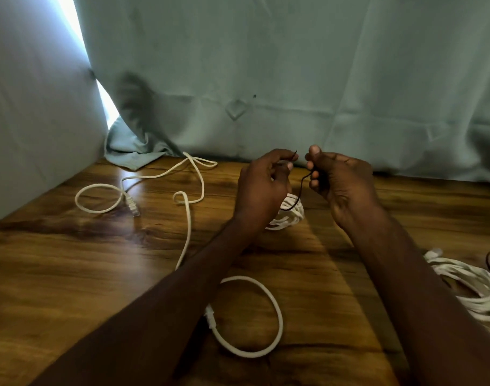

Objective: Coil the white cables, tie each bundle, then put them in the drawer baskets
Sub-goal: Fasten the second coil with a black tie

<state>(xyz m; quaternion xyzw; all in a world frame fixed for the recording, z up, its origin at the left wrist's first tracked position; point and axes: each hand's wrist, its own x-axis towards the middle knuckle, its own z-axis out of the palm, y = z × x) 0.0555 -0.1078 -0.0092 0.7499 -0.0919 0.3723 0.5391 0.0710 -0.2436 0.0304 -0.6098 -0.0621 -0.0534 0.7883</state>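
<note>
A coiled white cable bundle [289,215] lies on the wooden table [71,260], partly hidden under my hands. A thin black tie [301,188] runs up from the bundle between both hands. My left hand [262,188] pinches one end of the tie near its tip. My right hand [338,182] pinches the other part, fingers curled round it. A loose white cable [188,218] snakes across the table from the back left to a loop near my left forearm, with a clear plug [133,206] at one end.
A second coiled white bundle [472,285] lies at the right edge, beside a thin dark wire [489,260]. A pale green curtain [294,79] hangs along the back of the table. A light wall stands at the left.
</note>
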